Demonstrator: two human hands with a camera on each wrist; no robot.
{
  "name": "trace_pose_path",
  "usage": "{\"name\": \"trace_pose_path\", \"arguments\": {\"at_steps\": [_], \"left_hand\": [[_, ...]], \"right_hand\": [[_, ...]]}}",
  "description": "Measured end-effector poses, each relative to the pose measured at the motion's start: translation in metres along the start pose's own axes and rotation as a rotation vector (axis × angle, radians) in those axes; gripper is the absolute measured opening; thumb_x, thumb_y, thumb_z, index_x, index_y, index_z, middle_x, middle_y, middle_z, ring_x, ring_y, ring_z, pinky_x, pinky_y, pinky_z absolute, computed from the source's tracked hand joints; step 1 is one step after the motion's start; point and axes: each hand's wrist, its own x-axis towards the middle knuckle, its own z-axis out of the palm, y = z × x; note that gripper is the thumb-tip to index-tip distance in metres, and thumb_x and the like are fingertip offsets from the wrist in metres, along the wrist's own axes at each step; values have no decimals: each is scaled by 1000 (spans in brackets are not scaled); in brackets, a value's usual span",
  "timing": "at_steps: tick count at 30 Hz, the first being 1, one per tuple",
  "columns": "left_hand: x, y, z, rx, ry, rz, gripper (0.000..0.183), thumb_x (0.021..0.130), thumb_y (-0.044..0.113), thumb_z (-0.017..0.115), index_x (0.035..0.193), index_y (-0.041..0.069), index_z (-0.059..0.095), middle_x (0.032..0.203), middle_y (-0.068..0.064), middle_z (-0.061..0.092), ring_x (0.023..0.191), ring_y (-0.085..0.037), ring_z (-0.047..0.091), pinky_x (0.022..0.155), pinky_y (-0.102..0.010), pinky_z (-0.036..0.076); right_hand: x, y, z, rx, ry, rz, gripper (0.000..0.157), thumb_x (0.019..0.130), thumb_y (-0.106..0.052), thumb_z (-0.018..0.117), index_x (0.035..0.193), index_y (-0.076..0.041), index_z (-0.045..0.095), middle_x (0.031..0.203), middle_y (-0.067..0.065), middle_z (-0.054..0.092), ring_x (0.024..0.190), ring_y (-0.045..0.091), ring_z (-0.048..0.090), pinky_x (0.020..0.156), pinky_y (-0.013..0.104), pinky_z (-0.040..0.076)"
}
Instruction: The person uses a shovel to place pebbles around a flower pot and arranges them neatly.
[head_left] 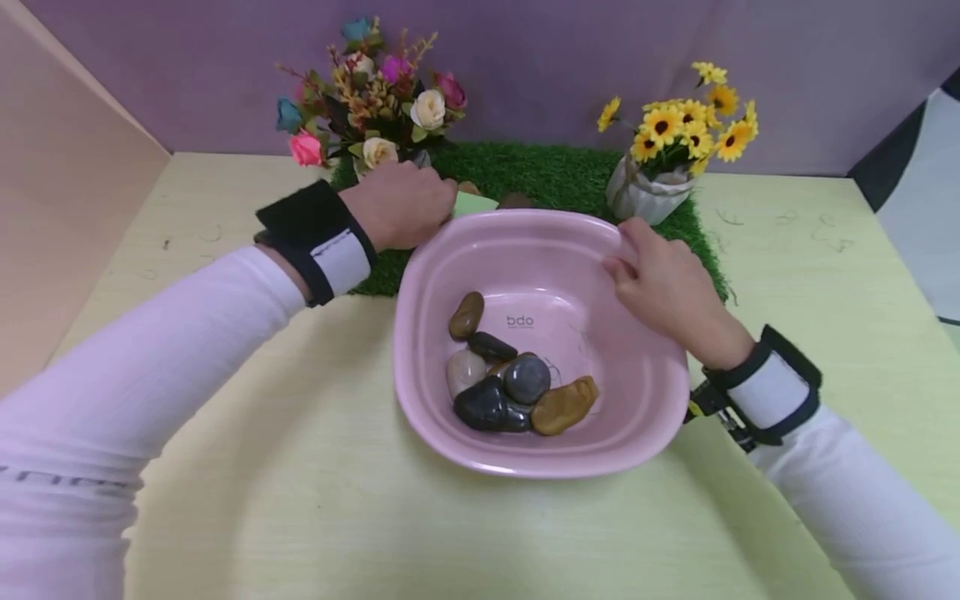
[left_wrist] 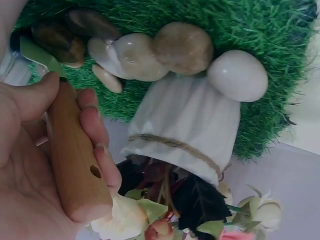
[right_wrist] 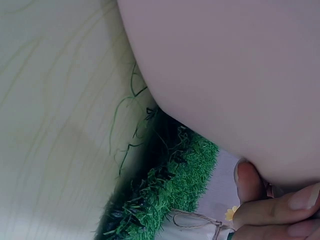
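Observation:
A pink basin (head_left: pixel 630 433) holds several smooth stones, among them a tan stone (head_left: pixel 564 406) and a black stone (head_left: pixel 480 404), gathered at its near left. My right hand (head_left: pixel 663 279) grips the basin's far right rim, thumb on the inner side; its fingers (right_wrist: pixel 272 212) appear by the basin wall (right_wrist: pixel 225 75) in the right wrist view. At the far left rim, my left hand (head_left: pixel 401 204) grips the wooden handle (left_wrist: pixel 77 150) of a small trowel with a light green blade (head_left: pixel 475 203). Most of that blade is hidden. I cannot tell whether the left hand touches the basin.
Artificial turf (head_left: pixel 525 171) lies at the back, bearing a mixed-flower pot (left_wrist: pixel 185 125) and a sunflower pot (head_left: pixel 648 192). Several stones, including a white stone (left_wrist: pixel 238 75), line the turf near the mixed-flower pot. A purple wall (head_left: pixel 525 75) rises behind the wooden table (head_left: pixel 300 467).

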Motion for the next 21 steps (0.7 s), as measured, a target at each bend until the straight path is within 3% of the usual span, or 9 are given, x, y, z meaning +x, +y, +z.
{"name": "trace_pose_path", "arguments": {"at_steps": [3, 7, 15, 21], "left_hand": [[0, 4, -2, 99, 46, 16, 33, 105, 17, 37, 112, -4, 61, 96, -23, 66, 80, -38, 65, 68, -50, 54], [-1, 8, -2, 201, 119, 31, 32, 105, 12, 37, 105, -4, 65, 89, -23, 66, 76, -38, 65, 65, -51, 56], [0, 11, 5, 296, 296, 123, 25, 95, -5, 45, 81, 2, 64, 79, -17, 67, 69, -31, 65, 63, -43, 55], [-1, 11, 8, 335, 427, 161, 24, 96, -5, 46, 85, 0, 67, 81, -18, 69, 71, -33, 66, 64, -41, 55]], "right_hand": [[0, 1, 0, 1, 3, -2, 36, 101, -23, 52, 126, 2, 48, 81, 20, 59, 61, 30, 58, 51, 36, 42], [0, 1, -1, -1, 3, 2, 37, 101, -24, 52, 127, 1, 48, 83, 21, 60, 63, 31, 59, 52, 37, 42], [0, 0, -1, -5, -2, 10, 38, 101, -24, 52, 129, 2, 47, 83, 22, 60, 62, 32, 59, 51, 37, 43], [0, -1, 0, -7, -2, 13, 38, 101, -24, 53, 129, 2, 47, 83, 22, 60, 62, 31, 59, 50, 36, 43]]}}
